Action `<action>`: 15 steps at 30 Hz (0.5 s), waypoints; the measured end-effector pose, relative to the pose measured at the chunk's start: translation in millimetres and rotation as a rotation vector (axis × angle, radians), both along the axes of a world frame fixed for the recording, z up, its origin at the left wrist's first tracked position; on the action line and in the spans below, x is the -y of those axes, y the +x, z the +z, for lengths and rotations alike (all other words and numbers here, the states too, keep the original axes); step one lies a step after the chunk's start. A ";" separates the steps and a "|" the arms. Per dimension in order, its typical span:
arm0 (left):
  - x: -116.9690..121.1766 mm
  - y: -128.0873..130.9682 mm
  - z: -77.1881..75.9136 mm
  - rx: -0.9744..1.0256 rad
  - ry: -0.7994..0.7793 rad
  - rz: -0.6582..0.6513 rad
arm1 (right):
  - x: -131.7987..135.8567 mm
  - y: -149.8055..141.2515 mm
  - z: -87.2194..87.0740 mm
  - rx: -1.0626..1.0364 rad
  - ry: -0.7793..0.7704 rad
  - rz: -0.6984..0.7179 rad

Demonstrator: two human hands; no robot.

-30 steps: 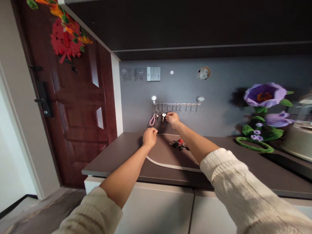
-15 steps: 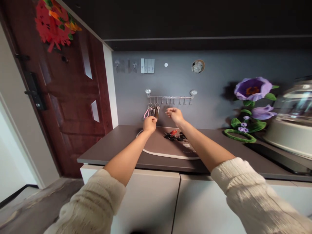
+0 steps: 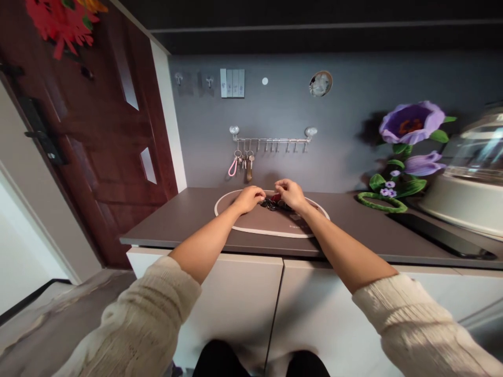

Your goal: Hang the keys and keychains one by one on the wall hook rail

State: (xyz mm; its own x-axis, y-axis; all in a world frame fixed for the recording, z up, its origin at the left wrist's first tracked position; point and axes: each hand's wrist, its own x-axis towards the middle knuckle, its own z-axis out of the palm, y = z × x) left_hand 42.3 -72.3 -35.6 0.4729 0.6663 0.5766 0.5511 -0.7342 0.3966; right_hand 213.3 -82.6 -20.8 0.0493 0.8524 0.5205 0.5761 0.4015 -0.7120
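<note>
A pile of dark keys (image 3: 269,204) with a red piece (image 3: 276,198) lies on the brown, white-edged mat (image 3: 251,230). My left hand (image 3: 250,200) is at the left side of this pile, its fingers loosely bent and apart. Above the pile's right part, my right hand (image 3: 291,193) reaches down with curved fingers, covering some of the keys. I see nothing held in either hand; whether the fingertips touch the keys is unclear. Behind them, several keys (image 3: 244,161) and a pink loop (image 3: 233,167) hang at the left end of a clear hook rail (image 3: 275,140).
A purple flower ornament (image 3: 412,123) stands on the counter (image 3: 157,220) at the right, beside a black flat object (image 3: 440,235) and a domed appliance (image 3: 467,204). A dark shelf (image 3: 275,39) overhangs the wall. The red-brown door (image 3: 106,131) is at the left.
Both hands have come down from the hook rail to the pile of keys on the mat. The view has tilted down; the hanging keys stay on their hooks.
</note>
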 end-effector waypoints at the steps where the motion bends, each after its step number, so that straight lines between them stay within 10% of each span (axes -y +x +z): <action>1: 0.3 0.3 -0.2 -0.043 0.010 -0.031 | 0.7 1.2 -1.2 0.079 0.007 -0.031; 15: 4.8 1.3 1.8 -0.370 0.139 -0.164 | -2.1 0.7 -4.3 0.399 0.013 -0.106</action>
